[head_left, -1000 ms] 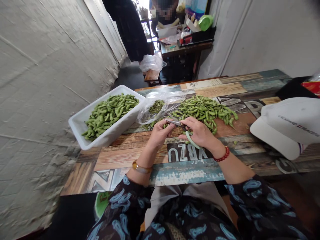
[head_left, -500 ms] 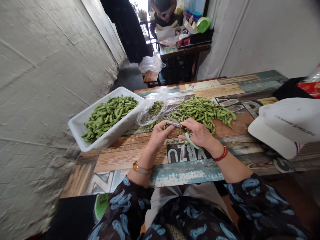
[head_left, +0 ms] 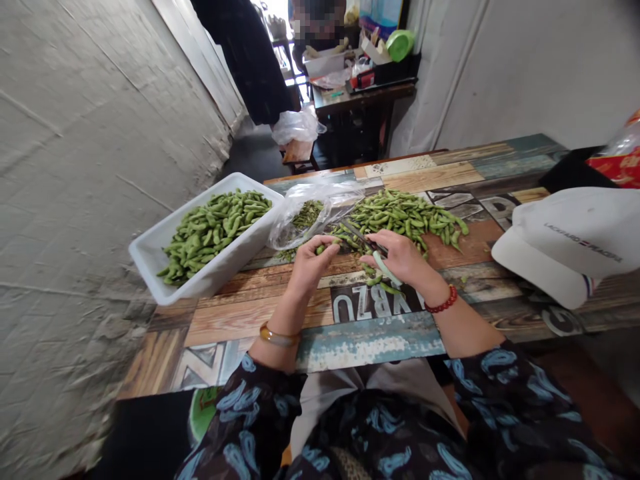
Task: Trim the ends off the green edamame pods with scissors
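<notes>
My left hand [head_left: 306, 267] pinches a green edamame pod [head_left: 321, 249] between thumb and fingertips. Scissors [head_left: 384, 268] with pale green handles are gripped in my right hand [head_left: 406, 259]; their blades point up and left, apart from the pod. Just beyond my hands lies a heap of edamame pods [head_left: 400, 217], and a few loose pods [head_left: 385, 287] rest below the scissors. A clear plastic bag [head_left: 278, 232] with small green trimmings stands left of the heap. Further left, a white tub [head_left: 215, 279] holds many pods.
The wood-patterned table [head_left: 250, 313] runs along a grey brick wall [head_left: 65, 200]. At the right sits a white cap [head_left: 560, 233]. Behind are a stool with a plastic bag [head_left: 297, 127] on it and another table [head_left: 360, 100], where a person sits.
The scissor blades have come away from my left hand and now point further upward. My right hand has shifted slightly right. The whole view has tilted a little.
</notes>
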`<state>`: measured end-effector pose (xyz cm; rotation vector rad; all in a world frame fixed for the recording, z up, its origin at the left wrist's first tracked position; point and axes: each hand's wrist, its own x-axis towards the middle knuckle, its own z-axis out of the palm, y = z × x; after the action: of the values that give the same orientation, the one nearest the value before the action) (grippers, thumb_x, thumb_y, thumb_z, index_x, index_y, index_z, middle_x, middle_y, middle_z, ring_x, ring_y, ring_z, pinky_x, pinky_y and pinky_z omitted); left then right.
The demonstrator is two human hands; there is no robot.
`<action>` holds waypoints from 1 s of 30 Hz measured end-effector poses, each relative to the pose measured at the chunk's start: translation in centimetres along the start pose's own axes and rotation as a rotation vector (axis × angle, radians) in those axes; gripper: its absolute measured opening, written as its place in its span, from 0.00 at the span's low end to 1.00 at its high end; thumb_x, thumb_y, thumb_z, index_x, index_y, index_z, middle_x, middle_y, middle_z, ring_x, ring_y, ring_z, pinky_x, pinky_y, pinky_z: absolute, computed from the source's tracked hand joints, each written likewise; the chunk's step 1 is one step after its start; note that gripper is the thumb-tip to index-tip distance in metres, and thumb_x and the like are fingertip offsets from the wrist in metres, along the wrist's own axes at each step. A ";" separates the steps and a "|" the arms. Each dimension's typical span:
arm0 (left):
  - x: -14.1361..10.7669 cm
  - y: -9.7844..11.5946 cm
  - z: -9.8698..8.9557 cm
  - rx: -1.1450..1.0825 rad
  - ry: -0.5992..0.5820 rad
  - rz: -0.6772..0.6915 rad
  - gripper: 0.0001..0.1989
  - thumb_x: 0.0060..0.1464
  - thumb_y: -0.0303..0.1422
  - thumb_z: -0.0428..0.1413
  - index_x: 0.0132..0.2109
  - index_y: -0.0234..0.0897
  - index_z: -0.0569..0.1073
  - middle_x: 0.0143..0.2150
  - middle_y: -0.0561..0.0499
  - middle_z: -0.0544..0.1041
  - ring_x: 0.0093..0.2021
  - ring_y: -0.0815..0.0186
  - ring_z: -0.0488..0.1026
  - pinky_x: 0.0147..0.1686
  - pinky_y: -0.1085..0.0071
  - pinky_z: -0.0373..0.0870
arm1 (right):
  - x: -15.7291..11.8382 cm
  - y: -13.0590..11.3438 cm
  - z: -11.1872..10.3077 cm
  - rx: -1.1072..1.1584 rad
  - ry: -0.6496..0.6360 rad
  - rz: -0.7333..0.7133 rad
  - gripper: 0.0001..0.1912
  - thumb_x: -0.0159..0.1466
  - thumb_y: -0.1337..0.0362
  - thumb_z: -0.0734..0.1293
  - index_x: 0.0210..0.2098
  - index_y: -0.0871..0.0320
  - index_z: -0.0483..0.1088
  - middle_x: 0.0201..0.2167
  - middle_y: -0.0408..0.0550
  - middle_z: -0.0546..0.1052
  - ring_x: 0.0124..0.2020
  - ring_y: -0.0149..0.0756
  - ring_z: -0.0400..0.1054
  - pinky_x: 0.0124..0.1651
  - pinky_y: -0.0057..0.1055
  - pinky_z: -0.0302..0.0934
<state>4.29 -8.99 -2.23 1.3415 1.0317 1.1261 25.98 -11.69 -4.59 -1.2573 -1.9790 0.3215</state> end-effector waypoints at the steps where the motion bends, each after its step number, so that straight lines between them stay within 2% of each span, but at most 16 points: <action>1: -0.1 0.1 0.0 -0.100 0.002 -0.070 0.12 0.46 0.38 0.66 0.36 0.35 0.78 0.22 0.57 0.66 0.21 0.75 0.57 0.21 0.76 0.51 | 0.0 0.0 0.0 0.007 0.028 0.013 0.19 0.60 0.55 0.73 0.47 0.58 0.74 0.39 0.52 0.76 0.37 0.42 0.73 0.41 0.37 0.68; 4: -0.1 0.4 -0.2 -0.340 0.013 -0.182 0.17 0.40 0.37 0.69 0.35 0.35 0.74 0.20 0.60 0.64 0.18 0.78 0.55 0.18 0.78 0.45 | 0.1 -0.3 0.1 0.057 0.065 0.017 0.21 0.61 0.53 0.72 0.49 0.58 0.72 0.40 0.51 0.74 0.32 0.37 0.70 0.39 0.36 0.69; 8: 0.0 0.5 -0.3 -0.479 0.029 -0.248 0.20 0.37 0.35 0.71 0.36 0.35 0.71 0.27 0.56 0.73 0.18 0.80 0.57 0.16 0.81 0.44 | 0.0 -0.8 0.5 0.124 0.044 -0.010 0.23 0.60 0.54 0.73 0.51 0.57 0.70 0.42 0.51 0.72 0.31 0.35 0.68 0.38 0.37 0.70; 11: 0.0 0.4 -0.2 -0.529 0.023 -0.265 0.21 0.37 0.34 0.71 0.36 0.35 0.69 0.30 0.55 0.76 0.17 0.81 0.57 0.16 0.82 0.45 | -0.1 -1.0 0.8 0.145 0.007 -0.031 0.25 0.59 0.53 0.73 0.52 0.57 0.69 0.43 0.52 0.70 0.33 0.36 0.68 0.38 0.38 0.71; 18: -0.3 0.4 0.4 -0.523 -0.004 -0.230 0.19 0.39 0.33 0.69 0.35 0.35 0.68 0.30 0.53 0.78 0.17 0.80 0.58 0.16 0.82 0.46 | -0.3 -1.3 1.1 0.136 -0.027 -0.051 0.27 0.58 0.53 0.75 0.53 0.55 0.67 0.46 0.54 0.71 0.37 0.40 0.70 0.39 0.39 0.71; 26: -0.6 0.2 0.9 -0.435 -0.041 -0.187 0.17 0.40 0.35 0.69 0.34 0.33 0.70 0.28 0.51 0.78 0.17 0.80 0.59 0.17 0.80 0.46 | -0.2 -1.2 1.2 0.151 -0.031 -0.051 0.26 0.59 0.52 0.74 0.52 0.56 0.67 0.45 0.52 0.70 0.35 0.37 0.68 0.39 0.38 0.71; 30: -0.6 0.4 1.0 -0.420 -0.032 -0.202 0.17 0.39 0.34 0.69 0.33 0.34 0.71 0.28 0.51 0.79 0.17 0.80 0.58 0.17 0.81 0.46 | -0.1 -1.1 1.0 0.141 -0.031 -0.069 0.24 0.60 0.51 0.73 0.50 0.56 0.68 0.41 0.50 0.71 0.30 0.34 0.65 0.35 0.35 0.68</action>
<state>5.17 -9.81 -1.92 0.8978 0.8288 1.0906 24.56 -12.16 -4.72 -1.0994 -1.9844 0.4406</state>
